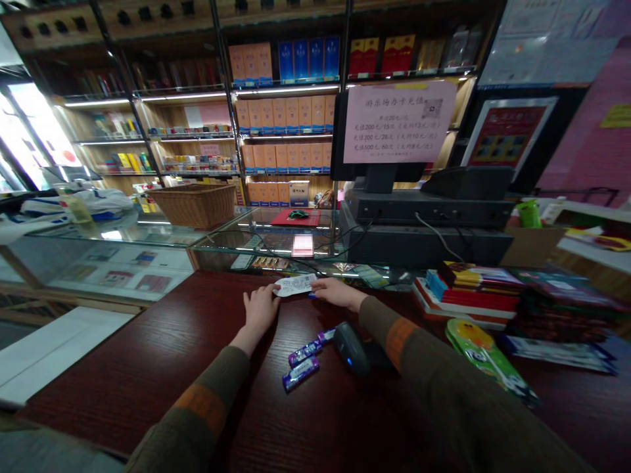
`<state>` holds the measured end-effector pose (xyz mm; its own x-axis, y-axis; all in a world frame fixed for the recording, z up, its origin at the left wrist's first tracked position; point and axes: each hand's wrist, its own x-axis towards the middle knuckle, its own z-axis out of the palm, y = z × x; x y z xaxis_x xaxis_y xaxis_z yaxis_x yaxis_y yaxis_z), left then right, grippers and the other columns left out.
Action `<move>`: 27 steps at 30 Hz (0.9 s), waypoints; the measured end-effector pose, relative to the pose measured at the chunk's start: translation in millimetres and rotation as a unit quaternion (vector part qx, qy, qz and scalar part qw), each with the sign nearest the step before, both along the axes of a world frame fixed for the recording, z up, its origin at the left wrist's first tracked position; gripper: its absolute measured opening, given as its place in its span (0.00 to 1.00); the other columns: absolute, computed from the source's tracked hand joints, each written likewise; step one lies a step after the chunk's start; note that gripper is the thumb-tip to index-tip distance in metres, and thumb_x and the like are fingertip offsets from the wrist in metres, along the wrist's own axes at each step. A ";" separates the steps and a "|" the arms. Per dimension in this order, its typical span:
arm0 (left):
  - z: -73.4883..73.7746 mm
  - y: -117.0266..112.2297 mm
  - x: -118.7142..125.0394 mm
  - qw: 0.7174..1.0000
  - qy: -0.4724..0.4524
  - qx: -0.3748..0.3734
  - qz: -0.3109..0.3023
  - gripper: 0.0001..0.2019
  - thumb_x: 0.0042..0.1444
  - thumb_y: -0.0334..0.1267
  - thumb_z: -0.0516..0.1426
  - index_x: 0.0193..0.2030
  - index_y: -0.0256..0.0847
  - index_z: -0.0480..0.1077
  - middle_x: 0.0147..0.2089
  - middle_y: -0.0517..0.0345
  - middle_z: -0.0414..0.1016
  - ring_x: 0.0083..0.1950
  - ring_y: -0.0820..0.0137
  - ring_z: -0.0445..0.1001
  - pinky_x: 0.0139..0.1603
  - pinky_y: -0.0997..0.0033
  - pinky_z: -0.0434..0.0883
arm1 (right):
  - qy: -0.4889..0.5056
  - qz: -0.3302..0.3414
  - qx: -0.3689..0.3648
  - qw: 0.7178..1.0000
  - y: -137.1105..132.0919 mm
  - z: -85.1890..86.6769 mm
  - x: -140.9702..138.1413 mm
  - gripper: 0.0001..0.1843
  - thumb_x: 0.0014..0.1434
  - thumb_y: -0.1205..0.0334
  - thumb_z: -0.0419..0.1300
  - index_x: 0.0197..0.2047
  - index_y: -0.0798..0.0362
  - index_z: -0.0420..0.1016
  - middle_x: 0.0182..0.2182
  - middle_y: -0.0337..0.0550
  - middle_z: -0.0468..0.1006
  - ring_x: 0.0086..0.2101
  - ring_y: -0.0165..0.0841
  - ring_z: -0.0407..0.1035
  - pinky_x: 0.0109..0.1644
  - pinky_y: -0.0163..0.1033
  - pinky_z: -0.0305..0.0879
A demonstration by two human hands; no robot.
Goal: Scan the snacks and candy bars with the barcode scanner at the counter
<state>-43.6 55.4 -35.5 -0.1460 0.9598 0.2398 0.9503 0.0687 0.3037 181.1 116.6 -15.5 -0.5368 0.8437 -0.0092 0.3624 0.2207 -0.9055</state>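
A white printed receipt [296, 284] lies between my two hands at the far edge of the dark red wooden counter [162, 348]. My left hand [261, 309] pinches its left end, thumb and fingers meeting the paper. At the other end, my right hand [338, 292] has its fingertips closed on the paper's right edge. A bit of something blue shows just under the right fingers. Nearer to me lie purple wrapped candy packs [300, 373], beside a black handheld barcode scanner [351, 348] with a blue light.
Beyond the counter is a glass display case [231, 246] with a wicker basket [194, 203] on it. A black cash register [424, 223] stands behind my right hand. Stacked boxes [473, 292] and a green snack bag [488, 358] lie right. Shelves of boxed bottles [286, 115] line the back.
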 end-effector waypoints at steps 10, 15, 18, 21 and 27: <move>-4.6 26.0 3.1 0.998 -0.028 -0.040 -0.046 0.41 0.57 0.55 0.57 0.73 0.42 0.52 0.75 0.40 0.55 0.77 0.44 0.46 0.70 0.27 0.45 | 0.031 -0.026 -0.005 0.999 10.6 -1.0 11.1 0.25 0.49 0.74 0.57 0.50 0.54 0.80 0.47 0.43 0.84 0.51 0.37 0.76 0.62 0.45 0.66; -2.6 42.2 0.1 0.993 -0.016 -0.072 -0.092 0.40 0.58 0.56 0.57 0.73 0.43 0.52 0.75 0.41 0.56 0.77 0.43 0.46 0.69 0.26 0.44 | 0.036 -0.024 -0.009 0.999 10.1 -2.5 9.6 0.22 0.50 0.72 0.59 0.49 0.53 0.82 0.45 0.43 0.85 0.50 0.38 0.76 0.63 0.46 0.65; -2.0 42.7 -0.9 0.993 -0.009 -0.071 -0.096 0.37 0.58 0.52 0.58 0.72 0.44 0.54 0.72 0.39 0.61 0.75 0.46 0.54 0.69 0.27 0.47 | 0.036 -0.028 -0.008 0.999 7.4 -0.1 12.1 0.18 0.51 0.68 0.62 0.46 0.53 0.83 0.43 0.44 0.85 0.49 0.40 0.76 0.62 0.48 0.65; -1.7 36.2 -0.1 0.992 -0.020 -0.072 -0.101 0.38 0.56 0.50 0.60 0.72 0.45 0.54 0.71 0.40 0.63 0.72 0.49 0.60 0.70 0.29 0.47 | 0.041 -0.026 -0.008 0.999 1.1 3.8 17.9 0.17 0.53 0.66 0.62 0.45 0.55 0.83 0.43 0.45 0.85 0.50 0.40 0.75 0.63 0.49 0.64; 3.1 16.5 13.5 0.994 0.000 -0.047 -0.101 0.39 0.54 0.49 0.63 0.71 0.45 0.56 0.71 0.41 0.62 0.72 0.50 0.60 0.71 0.31 0.45 | 0.052 -0.012 -0.005 0.999 -24.0 13.4 33.8 0.18 0.55 0.64 0.59 0.49 0.54 0.82 0.46 0.45 0.84 0.49 0.39 0.75 0.62 0.50 0.65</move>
